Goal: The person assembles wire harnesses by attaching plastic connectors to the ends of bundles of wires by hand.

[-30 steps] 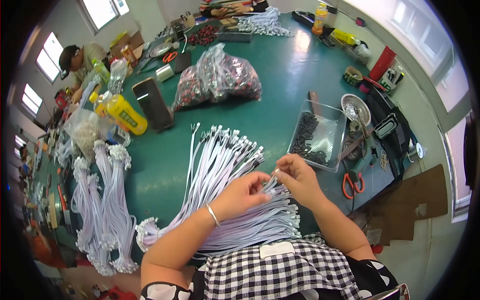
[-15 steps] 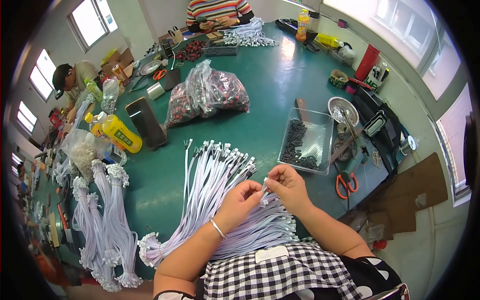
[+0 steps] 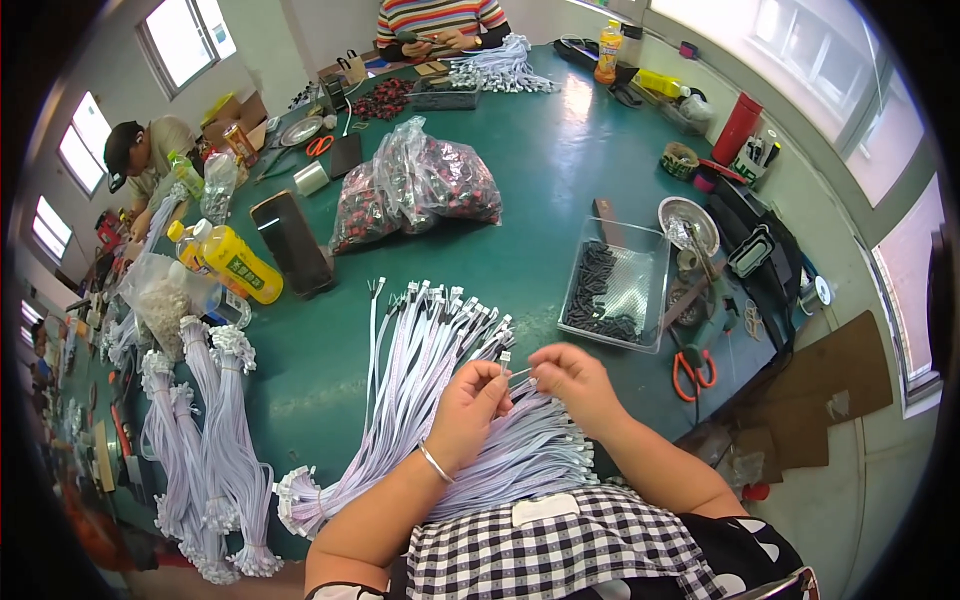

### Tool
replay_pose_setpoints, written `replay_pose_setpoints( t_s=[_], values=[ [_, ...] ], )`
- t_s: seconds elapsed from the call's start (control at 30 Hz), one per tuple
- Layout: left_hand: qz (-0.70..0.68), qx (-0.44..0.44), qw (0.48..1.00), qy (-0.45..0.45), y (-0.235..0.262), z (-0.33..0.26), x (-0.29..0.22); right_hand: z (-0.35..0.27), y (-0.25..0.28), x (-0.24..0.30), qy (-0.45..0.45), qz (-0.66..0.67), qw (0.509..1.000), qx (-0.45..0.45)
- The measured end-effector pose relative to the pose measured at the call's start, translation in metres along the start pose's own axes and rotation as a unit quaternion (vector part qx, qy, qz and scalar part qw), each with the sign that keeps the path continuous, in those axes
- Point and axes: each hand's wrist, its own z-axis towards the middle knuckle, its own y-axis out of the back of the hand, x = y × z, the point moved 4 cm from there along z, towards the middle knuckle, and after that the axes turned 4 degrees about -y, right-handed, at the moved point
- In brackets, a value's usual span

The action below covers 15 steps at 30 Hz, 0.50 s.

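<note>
My left hand (image 3: 470,408) is closed, pinching a thin cable just below its small white connector (image 3: 505,358), which sticks up past the thumb. To its right, my right hand (image 3: 575,386) has thumb and forefinger pressed together. A thin pale wire (image 3: 519,374) spans the short gap between the hands, its right end at the right fingertips. Under both hands lies a fanned bundle of white flat cables (image 3: 410,365), several with white or black ends. Their other ends are gathered near a tied white-tipped end (image 3: 303,500) at the left.
A clear tray (image 3: 640,275) of small black sleeves stands right of the bundle, near orange-handled scissors (image 3: 693,372). Tied cable bundles (image 3: 205,450) lie left, below yellow bottles (image 3: 240,262). Beyond are a phone (image 3: 292,245) and a bag of red-and-black parts (image 3: 425,190). Two other people sit farther off.
My hands have drawn slightly apart from where they met at the connector. The left has shifted a little left, and a thin wire now shows between them.
</note>
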Motion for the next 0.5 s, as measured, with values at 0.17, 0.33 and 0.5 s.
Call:
replay_pose_setpoints(
  t_s=[0.17, 0.33, 0.5],
  values=[
    [0.046, 0.018, 0.999, -0.013, -0.006, -0.004, -0.002, -0.006, -0.012, 0.017, 0.089, -0.143, 0.986, -0.015],
    [0.074, 0.014, 0.997, -0.025, -0.004, -0.006, -0.007, -0.008, -0.015, 0.027, 0.155, -0.223, 0.962, 0.025],
    [-0.045, 0.001, 0.999, -0.021, 0.0, -0.002, -0.007, -0.011, -0.016, 0.035, 0.204, -0.265, 0.941, 0.058]
  ],
)
